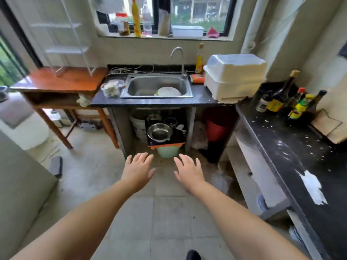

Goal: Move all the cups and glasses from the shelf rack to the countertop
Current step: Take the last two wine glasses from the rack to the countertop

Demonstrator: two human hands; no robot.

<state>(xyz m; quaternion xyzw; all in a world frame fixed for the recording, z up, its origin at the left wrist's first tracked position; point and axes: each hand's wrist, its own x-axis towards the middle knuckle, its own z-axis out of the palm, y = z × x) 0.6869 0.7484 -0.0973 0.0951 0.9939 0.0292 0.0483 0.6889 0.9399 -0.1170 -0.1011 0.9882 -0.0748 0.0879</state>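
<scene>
Both hands reach out over the floor, left hand (138, 170) and right hand (188, 172) palms down, fingers spread apart, holding nothing, well short of the countertop (202, 96).

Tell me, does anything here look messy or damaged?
Yes. The right countertop is strewn with white specks and has a ragged white patch, like a spill or worn surface. Both hands, left and right, are empty.

Sink (131, 87), 12 o'clock: brushed steel, dull sheen. Tap (179, 53): polished metal. Counter (293, 147), 3 o'clock: glossy black stone, speckled. Table (62, 79), 10 o'clock: varnished reddish wood. Bin (234, 77), 1 o'clock: matt white plastic. Floor (169, 212): matt grey tile.
</scene>
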